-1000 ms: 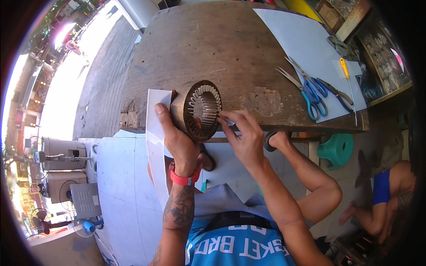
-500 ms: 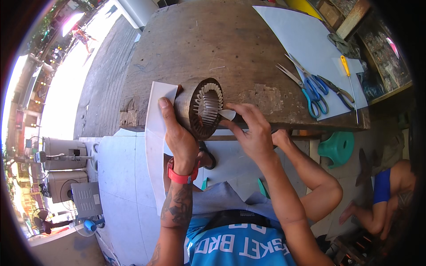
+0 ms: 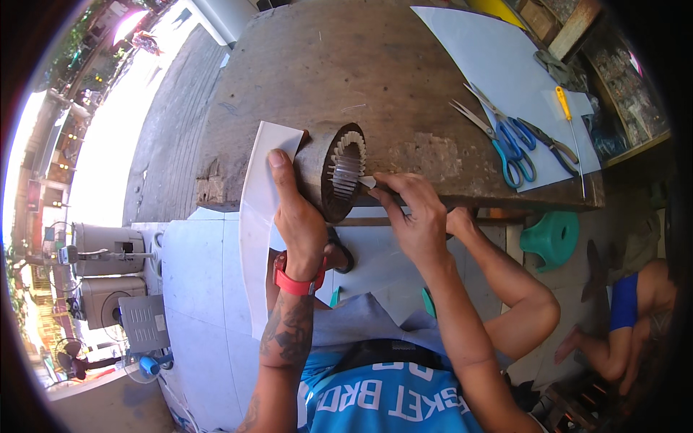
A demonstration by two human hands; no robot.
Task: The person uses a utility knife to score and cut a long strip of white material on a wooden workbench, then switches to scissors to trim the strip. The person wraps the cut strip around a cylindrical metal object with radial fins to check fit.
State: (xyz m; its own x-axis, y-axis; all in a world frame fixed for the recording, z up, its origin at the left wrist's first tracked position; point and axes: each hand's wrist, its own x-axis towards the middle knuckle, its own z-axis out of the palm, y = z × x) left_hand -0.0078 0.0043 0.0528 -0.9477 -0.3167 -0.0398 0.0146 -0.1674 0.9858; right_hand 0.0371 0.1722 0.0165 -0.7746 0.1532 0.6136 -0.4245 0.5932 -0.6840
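A motor stator [image 3: 312,167], a grey metal ring with a slotted bore, is held on its side at the workbench's near edge. Pale paper liners [image 3: 352,141] line several slots around its bore. My left hand [image 3: 298,225] grips the stator from the left, thumb on top, and a long white paper sheet [image 3: 254,209] is caught under that thumb and hangs down. At the stator's right rim, my right hand [image 3: 419,216] pinches a small white paper piece [image 3: 368,182] between thumb and fingers. How far this piece reaches into a slot cannot be made out.
On the wooden workbench [image 3: 289,72], a white sheet [image 3: 469,50] lies at the right. Near it are two pairs of blue-handled scissors [image 3: 514,167], pliers [image 3: 552,143] and a yellow-handled screwdriver [image 3: 564,105]. A green stool [image 3: 552,238] and another person's leg [image 3: 599,353] are lower right.
My left hand has shifted the stator slightly right and turned its slotted face more sideways. The small paper piece sits against the rim with less of it showing.
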